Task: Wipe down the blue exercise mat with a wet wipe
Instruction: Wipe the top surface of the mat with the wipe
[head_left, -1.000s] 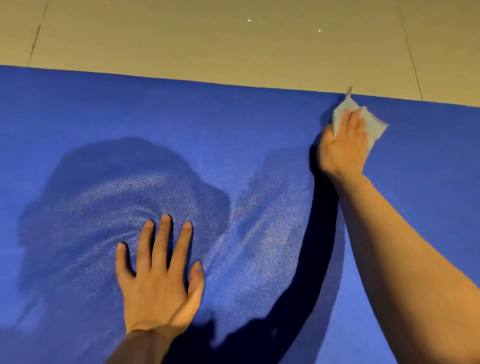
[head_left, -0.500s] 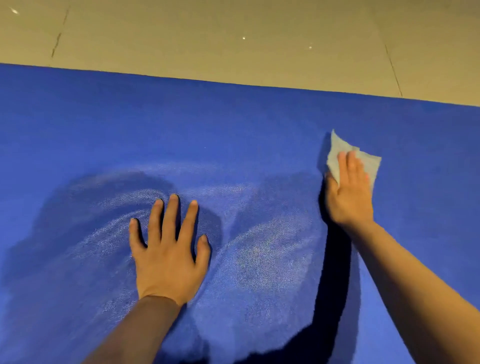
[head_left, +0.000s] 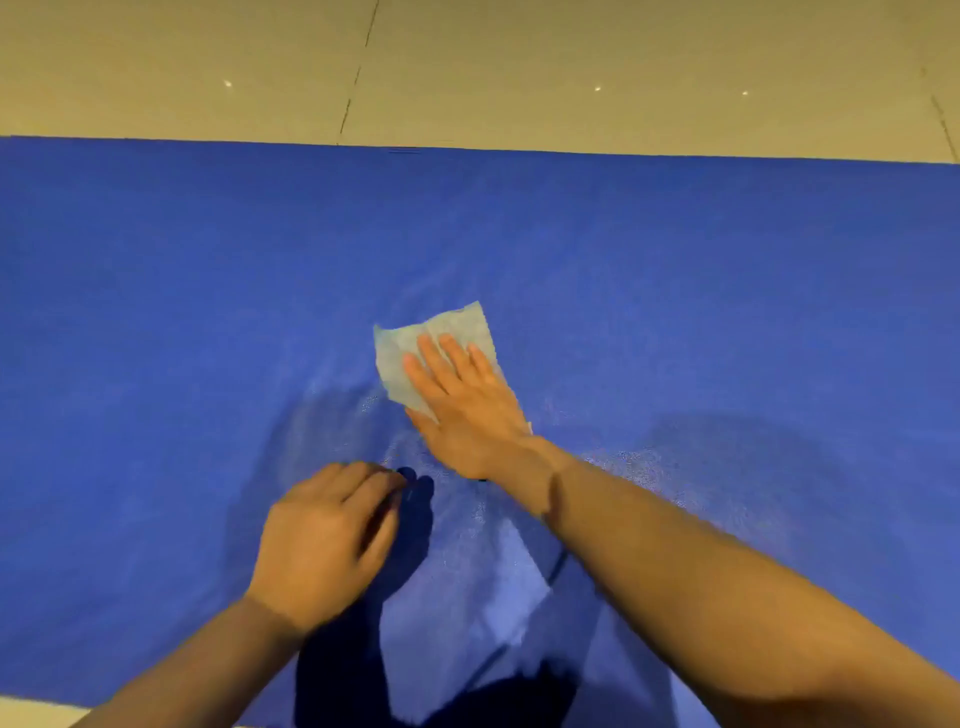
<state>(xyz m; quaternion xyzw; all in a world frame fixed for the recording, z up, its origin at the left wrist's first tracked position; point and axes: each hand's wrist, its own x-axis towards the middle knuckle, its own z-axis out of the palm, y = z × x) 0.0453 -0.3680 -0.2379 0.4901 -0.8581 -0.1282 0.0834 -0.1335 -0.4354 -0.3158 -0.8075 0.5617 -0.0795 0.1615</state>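
I see my right hand (head_left: 470, 410) pressing a pale wet wipe (head_left: 434, 348) flat on the blue exercise mat (head_left: 156, 312) with straight fingers. My left hand (head_left: 324, 545), fingers curled, rests nearby on the mat. Beige tiled floor (head_left: 519, 67) lies beyond.

The right hand (head_left: 462, 410) lies flat, fingers straight and together, pointing toward 11 o'clock; its bare forearm stretches back toward 4 o'clock. The left hand (head_left: 324, 545) sits at 7 o'clock from it, knuckles up, fingers curled under and slightly blurred, forearm running off toward 7 o'clock.
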